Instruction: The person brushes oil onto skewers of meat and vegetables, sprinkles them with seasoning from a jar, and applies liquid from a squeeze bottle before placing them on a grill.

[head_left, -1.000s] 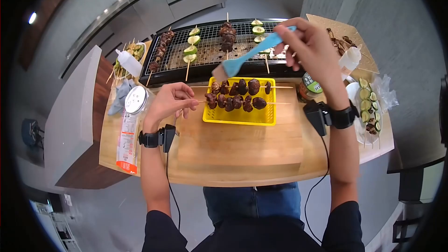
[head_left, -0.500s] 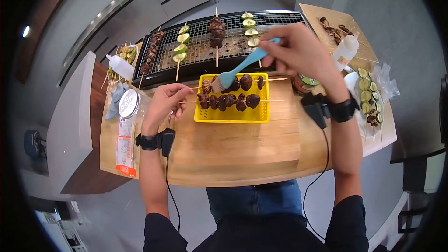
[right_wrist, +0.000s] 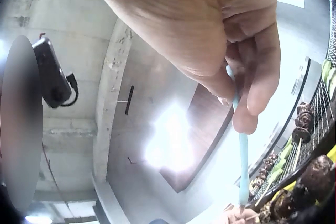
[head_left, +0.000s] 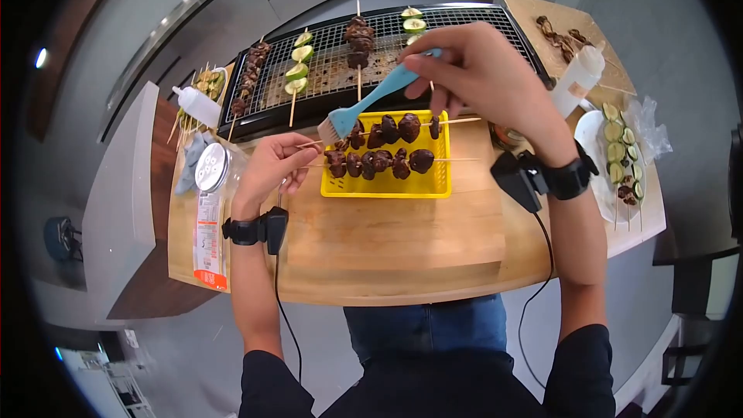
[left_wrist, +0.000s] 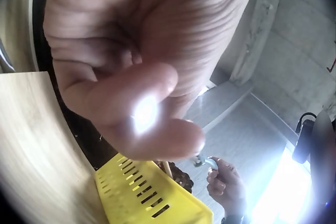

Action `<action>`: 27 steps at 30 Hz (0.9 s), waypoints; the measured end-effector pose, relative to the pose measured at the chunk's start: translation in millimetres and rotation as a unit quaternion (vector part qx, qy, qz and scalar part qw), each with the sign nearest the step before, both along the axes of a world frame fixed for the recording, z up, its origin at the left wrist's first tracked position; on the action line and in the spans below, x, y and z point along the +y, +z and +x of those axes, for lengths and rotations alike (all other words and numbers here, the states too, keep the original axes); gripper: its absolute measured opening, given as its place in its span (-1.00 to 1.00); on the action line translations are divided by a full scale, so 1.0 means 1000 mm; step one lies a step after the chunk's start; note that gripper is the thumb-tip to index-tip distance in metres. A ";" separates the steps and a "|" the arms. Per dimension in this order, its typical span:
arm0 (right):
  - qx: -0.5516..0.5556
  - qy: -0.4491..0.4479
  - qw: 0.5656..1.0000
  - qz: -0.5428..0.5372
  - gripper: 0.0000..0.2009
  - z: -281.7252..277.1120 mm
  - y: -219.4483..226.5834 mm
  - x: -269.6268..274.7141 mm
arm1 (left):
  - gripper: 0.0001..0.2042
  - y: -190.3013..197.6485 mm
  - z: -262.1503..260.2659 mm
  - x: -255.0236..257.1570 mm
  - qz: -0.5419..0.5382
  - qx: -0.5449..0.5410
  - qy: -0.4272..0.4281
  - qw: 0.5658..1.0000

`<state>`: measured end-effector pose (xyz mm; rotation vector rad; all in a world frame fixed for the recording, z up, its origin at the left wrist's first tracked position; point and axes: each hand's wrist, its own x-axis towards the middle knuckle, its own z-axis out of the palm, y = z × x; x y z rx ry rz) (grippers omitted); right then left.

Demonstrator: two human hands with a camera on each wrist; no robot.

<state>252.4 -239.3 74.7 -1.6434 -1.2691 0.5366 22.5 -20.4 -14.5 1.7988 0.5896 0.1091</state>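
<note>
My right hand point(head_left: 487, 77) grips a light-blue basting brush point(head_left: 379, 93) by its handle, and the brush handle point(right_wrist: 243, 166) runs down from the fingers in the right wrist view. The pale bristles lie over the left end of the farther skewer point(head_left: 389, 130), covering its first chunk. My left hand point(head_left: 267, 170) pinches that skewer's left stick end between thumb and fingers. A nearer skewer point(head_left: 379, 164) of dark brown, glossy chunks lies parallel to it. Both skewers span a yellow slotted basket point(head_left: 387, 186), whose side shows below the left hand point(left_wrist: 131, 77).
Behind the basket stands a black grill point(head_left: 325, 97) with meat-like and zucchini skewers. Squeeze bottles point(head_left: 579, 77) flank it. A shaker jar point(head_left: 213, 169) and a printed packet point(head_left: 209, 232) lie left. Right are a jar point(head_left: 505, 137) and a plate of zucchini skewers point(head_left: 592, 143).
The brush has come down from above the basket onto the farther skewer, then moved left to its end. My left hand has stayed near the stick ends, now pinching the farther one.
</note>
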 end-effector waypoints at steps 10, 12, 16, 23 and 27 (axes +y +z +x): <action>-0.101 -0.081 0.990 -0.060 -0.75 0.045 0.020 -0.043 | -0.71 -0.006 0.002 0.001 0.002 -0.048 0.050 0.998; -0.109 -0.080 0.989 -0.052 -0.75 0.054 0.020 -0.049 | -0.68 -0.007 0.002 0.002 0.003 -0.047 0.050 0.998; -0.084 -0.063 0.994 -0.021 -0.75 0.051 0.018 -0.043 | -0.63 -0.010 0.002 0.003 0.008 -0.055 0.058 0.997; -0.068 -0.020 0.997 -0.005 -0.73 0.032 0.004 -0.016 | -0.60 -0.007 0.002 0.001 -0.001 -0.051 0.058 0.997; -0.065 -0.070 0.993 -0.073 -0.75 0.044 0.012 -0.031 | -0.59 -0.009 0.001 0.004 -0.006 -0.049 0.041 0.998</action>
